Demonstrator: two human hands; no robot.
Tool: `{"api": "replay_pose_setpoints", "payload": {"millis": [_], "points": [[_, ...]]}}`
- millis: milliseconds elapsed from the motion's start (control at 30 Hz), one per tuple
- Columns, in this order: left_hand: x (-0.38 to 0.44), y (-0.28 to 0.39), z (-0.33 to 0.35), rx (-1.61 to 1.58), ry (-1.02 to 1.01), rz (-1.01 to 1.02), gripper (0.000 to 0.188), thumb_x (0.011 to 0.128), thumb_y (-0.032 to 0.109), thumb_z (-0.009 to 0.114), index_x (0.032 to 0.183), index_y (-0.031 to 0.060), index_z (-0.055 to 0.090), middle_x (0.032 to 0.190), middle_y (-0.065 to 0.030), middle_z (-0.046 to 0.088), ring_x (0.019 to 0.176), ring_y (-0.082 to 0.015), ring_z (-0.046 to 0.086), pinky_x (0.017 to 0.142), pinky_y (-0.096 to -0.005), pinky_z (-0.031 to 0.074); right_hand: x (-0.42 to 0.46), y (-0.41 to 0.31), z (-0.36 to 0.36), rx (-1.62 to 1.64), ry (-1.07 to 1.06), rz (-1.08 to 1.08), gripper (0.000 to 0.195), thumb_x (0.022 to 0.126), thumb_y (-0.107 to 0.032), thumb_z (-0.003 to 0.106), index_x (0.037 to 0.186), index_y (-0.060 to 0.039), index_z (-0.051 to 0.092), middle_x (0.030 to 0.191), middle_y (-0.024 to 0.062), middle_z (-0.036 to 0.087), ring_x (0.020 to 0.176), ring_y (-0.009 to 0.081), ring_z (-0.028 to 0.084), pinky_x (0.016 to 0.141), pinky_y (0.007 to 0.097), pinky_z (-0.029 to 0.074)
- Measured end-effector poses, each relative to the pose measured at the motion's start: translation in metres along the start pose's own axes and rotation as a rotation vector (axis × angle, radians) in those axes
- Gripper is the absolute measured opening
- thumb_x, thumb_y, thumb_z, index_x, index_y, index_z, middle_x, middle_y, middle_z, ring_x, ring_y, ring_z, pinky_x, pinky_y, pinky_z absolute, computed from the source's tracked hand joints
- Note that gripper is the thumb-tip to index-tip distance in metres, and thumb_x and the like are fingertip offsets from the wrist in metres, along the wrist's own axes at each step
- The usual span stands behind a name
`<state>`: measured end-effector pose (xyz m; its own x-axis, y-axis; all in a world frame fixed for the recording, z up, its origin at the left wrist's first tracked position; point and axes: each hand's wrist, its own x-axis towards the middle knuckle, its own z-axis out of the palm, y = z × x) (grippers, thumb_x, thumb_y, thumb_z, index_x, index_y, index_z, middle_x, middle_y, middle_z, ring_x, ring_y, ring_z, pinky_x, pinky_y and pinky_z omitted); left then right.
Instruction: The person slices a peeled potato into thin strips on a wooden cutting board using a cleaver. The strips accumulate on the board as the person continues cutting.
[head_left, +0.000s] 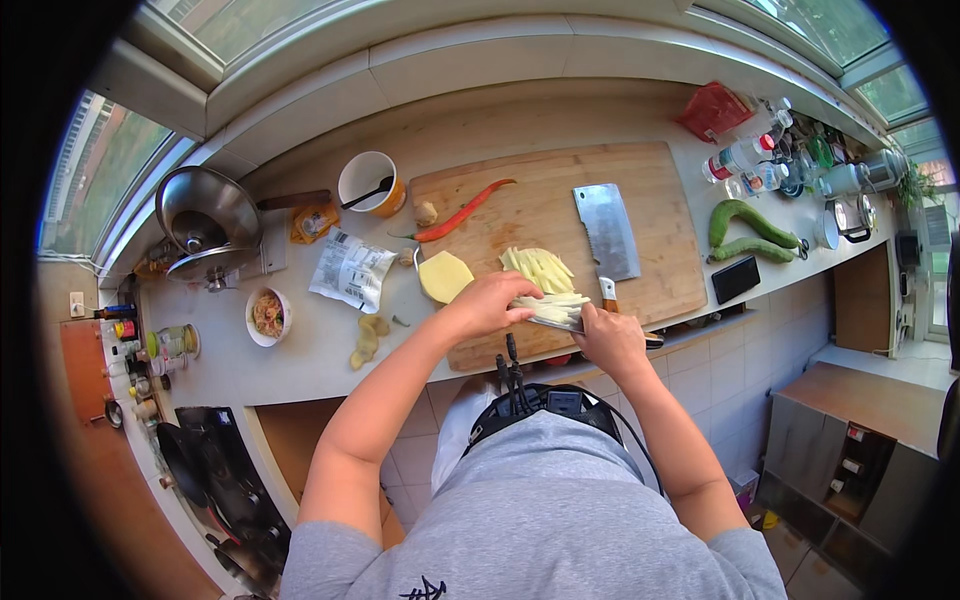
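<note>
My right hand grips a knife by its handle, most of which my fingers hide. On the flat of its blade lie pale yellow potato strips. My left hand has its fingertips against these strips. A heap of more cut strips rests just beyond on the wooden cutting board. A peeled potato piece sits at the board's left edge. Farther back on the board are a red chili pepper and a ginger piece. A cleaver lies flat on the right.
Left are a paper tub with a black spoon, a plastic packet, a bowl of food, peelings and a metal wok. Right are green gourds, a phone and plastic bottles. A black cooktop is at lower left.
</note>
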<state>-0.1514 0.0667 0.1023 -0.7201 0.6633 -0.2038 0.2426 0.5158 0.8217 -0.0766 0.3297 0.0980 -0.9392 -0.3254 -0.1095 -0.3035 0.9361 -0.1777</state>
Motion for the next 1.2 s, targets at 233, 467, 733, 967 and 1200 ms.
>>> {"api": "replay_pose_setpoints", "payload": {"millis": [233, 467, 733, 967, 1200], "points": [[0.025, -0.019, 0.013, -0.094, -0.151, -0.058, 0.029, 0.089, 0.024, 0.081, 0.116, 0.0142, 0.079, 0.110, -0.0072, 0.068, 0.095, -0.0253, 0.066, 0.084, -0.0359, 0.054, -0.003, 0.002, 0.006, -0.034, 0.114, -0.072, 0.033, 0.079, -0.032, 0.081, 0.085, -0.0108, 0.057, 0.069, 0.0063, 0.068, 0.060, 0.0267, 0.071, 0.056, 0.0407, 0.056], [0.042, -0.038, 0.030, -0.043, 0.027, -0.113, 0.025, 0.092, 0.021, 0.077, 0.115, 0.0122, 0.078, 0.111, -0.0123, 0.067, 0.101, -0.0297, 0.066, 0.088, -0.0393, 0.054, 0.003, -0.001, 0.009, -0.077, 0.213, -0.162, 0.021, 0.082, -0.023, 0.073, 0.081, -0.0131, 0.054, 0.065, 0.0041, 0.063, 0.055, 0.0227, 0.069, 0.053, 0.0367, 0.054], [0.078, -0.038, 0.036, 0.100, 0.187, -0.120, 0.015, 0.093, 0.011, 0.065, 0.103, 0.0044, 0.074, 0.112, -0.0168, 0.068, 0.106, -0.0364, 0.066, 0.094, -0.0440, 0.053, 0.006, 0.008, 0.010, -0.096, 0.236, -0.183, 0.016, 0.083, -0.017, 0.068, 0.078, -0.0134, 0.053, 0.063, 0.0043, 0.061, 0.052, 0.0233, 0.068, 0.049, 0.0364, 0.053], [0.052, -0.032, 0.046, 0.202, 0.047, 0.011, 0.026, 0.094, 0.001, 0.052, 0.112, 0.0005, 0.071, 0.117, -0.0186, 0.068, 0.114, -0.0374, 0.064, 0.100, -0.0450, 0.051, -0.010, 0.007, -0.007, -0.063, 0.148, -0.180, 0.023, 0.080, -0.022, 0.075, 0.081, -0.0126, 0.054, 0.066, 0.0058, 0.064, 0.059, 0.0247, 0.071, 0.056, 0.0393, 0.056], [-0.043, -0.061, -0.028, 0.281, 0.619, -0.444, 0.039, 0.095, 0.017, 0.069, 0.130, 0.0008, 0.061, 0.127, -0.0202, 0.065, 0.120, -0.0398, 0.061, 0.103, -0.0466, 0.050, -0.049, 0.031, -0.004, 0.191, -0.074, 0.049, 0.031, 0.085, -0.033, 0.081, 0.088, -0.0087, 0.061, 0.071, 0.0123, 0.071, 0.063, 0.0349, 0.071, 0.060, 0.0461, 0.056]]}}
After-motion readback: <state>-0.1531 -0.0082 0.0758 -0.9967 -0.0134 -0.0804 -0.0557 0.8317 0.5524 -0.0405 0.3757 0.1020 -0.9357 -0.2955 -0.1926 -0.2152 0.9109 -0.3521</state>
